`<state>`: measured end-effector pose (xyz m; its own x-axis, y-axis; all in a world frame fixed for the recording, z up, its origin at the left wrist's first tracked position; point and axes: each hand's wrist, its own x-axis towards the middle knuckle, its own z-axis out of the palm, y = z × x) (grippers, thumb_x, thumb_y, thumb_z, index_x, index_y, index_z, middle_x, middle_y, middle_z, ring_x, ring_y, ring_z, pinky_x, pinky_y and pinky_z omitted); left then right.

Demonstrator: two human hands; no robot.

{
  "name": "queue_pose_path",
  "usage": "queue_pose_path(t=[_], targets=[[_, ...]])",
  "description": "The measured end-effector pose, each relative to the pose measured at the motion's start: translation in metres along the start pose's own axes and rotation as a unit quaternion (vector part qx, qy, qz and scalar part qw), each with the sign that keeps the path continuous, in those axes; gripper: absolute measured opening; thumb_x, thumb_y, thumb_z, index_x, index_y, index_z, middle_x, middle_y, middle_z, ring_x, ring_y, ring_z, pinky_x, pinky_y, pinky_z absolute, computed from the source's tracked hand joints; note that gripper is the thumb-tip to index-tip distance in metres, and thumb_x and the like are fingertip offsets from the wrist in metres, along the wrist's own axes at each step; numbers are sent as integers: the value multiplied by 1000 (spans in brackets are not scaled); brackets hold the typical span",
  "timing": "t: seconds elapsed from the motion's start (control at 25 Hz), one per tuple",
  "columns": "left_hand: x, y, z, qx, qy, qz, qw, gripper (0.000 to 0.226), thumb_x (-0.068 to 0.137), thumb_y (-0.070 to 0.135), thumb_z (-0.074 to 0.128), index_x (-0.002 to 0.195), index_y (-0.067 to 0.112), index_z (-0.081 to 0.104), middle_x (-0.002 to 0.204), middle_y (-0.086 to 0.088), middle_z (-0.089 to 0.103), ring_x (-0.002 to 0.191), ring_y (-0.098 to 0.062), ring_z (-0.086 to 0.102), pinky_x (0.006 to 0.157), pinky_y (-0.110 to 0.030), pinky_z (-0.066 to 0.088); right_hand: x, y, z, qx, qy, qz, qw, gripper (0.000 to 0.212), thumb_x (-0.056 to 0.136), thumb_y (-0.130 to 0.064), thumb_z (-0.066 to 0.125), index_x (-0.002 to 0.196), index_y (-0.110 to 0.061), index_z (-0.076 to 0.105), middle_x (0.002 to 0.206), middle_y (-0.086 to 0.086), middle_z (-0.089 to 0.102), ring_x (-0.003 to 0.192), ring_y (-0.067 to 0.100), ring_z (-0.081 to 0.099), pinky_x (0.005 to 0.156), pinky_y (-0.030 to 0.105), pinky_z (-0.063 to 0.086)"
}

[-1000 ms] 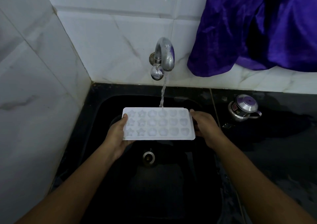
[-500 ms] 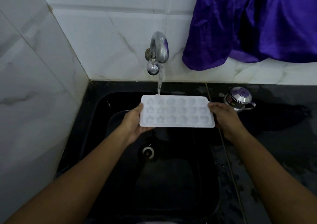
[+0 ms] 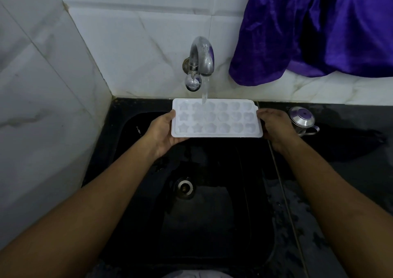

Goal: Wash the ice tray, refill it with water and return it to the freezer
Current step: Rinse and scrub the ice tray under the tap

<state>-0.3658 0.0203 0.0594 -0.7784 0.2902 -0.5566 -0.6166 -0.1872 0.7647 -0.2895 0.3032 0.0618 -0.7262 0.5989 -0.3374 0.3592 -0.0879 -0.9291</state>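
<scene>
White veined tiles [image 3: 127, 43] back a black sink [image 3: 212, 224] where a tray is held under running water. Fingers [image 3: 264, 113] of the right hand [image 3: 274, 126] clamp the short end of the ice tray [image 3: 217, 118] to the right of the tap [image 3: 201, 63]. The left hand [image 3: 162, 132] clamps the opposite end, thumb [image 3: 171, 115] on the rim and its other fingers hidden beneath.

Gripped at both ends, the white tray sits level and face up directly below the tap. The stream [image 3: 204, 92] lands in the far row of moulded cells instead of sliding off. Whether this is rinsing or refilling cannot be told for sure, though the level hold suggests filling.

The tray's far edge lies close to the wall below the tap, leaving little room to push it back. Open basin lies on the person's side, with the drain [image 3: 184, 188] well in front of the tap.

Right of the tap, a small lidded steel pot [image 3: 303, 120] stands on the wet dark surface [image 3: 350, 150] just beside the right hand. It looks the likeliest thing to be knocked in a sideways shift. Purple cloth [image 3: 308, 33] hangs above and right of the tap, clear of the water.
</scene>
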Motion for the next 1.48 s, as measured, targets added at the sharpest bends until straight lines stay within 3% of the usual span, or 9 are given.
queue_pose_path(t=[0.12,0.28,0.44,0.72,1.08,1.32,1.4,1.48], targets=[[-2,-1,-23,-14,28,11,999,34,115,31,39,119,14,68,116,-7,78,101,-24,76,70,-39,63,-5,-1,22,-14,-32,19,999,20,100,-12,59,112,-4,73,108,13,75,94,29,72,71,35,60],[-4,-1,-66,-36,74,32,996,32,115,32,40,117,17,68,109,-5,82,94,-23,81,67,-40,65,-16,1,63,-44,-74,20,996,18,101,-11,57,98,-12,74,97,9,76,84,23,74,52,26,58],[-10,-1,-106,-44,101,40,993,35,114,37,39,130,18,66,117,-5,80,105,-24,78,67,-38,66,-28,9,96,-52,-135,23,989,27,99,-2,53,86,-15,72,87,9,76,71,20,73,51,28,58],[-28,-25,-148,-81,130,21,988,37,115,36,36,123,19,67,109,-4,83,89,-19,81,60,-34,65,-46,34,111,-46,-207,39,977,21,100,0,52,100,-5,73,90,13,77,72,21,74,57,32,60],[-14,-35,-88,-48,92,6,995,34,114,33,40,116,16,69,100,-4,84,87,-20,82,62,-36,66,-36,31,55,-46,-126,34,990,23,99,-4,55,94,-15,75,88,9,80,75,24,77,57,32,60],[-1,-42,-34,-6,42,-26,999,33,114,31,40,116,16,69,99,-3,84,87,-19,82,62,-35,65,-24,26,-1,-15,-63,52,997,20,98,-3,58,106,-8,75,100,16,78,86,30,74,68,37,61],[1,-40,-19,-2,29,-32,999,32,115,30,40,120,16,68,105,-5,83,94,-22,80,64,-37,66,-20,23,-13,-11,-54,50,997,23,98,-3,57,113,-4,74,103,17,76,88,31,73,71,37,61],[5,-33,-4,3,19,-33,999,32,115,29,40,125,15,66,115,-8,79,102,-25,77,67,-38,66,-16,17,-22,-6,-45,44,998,24,99,-3,56,114,-5,73,102,15,77,85,27,74,65,33,61]])
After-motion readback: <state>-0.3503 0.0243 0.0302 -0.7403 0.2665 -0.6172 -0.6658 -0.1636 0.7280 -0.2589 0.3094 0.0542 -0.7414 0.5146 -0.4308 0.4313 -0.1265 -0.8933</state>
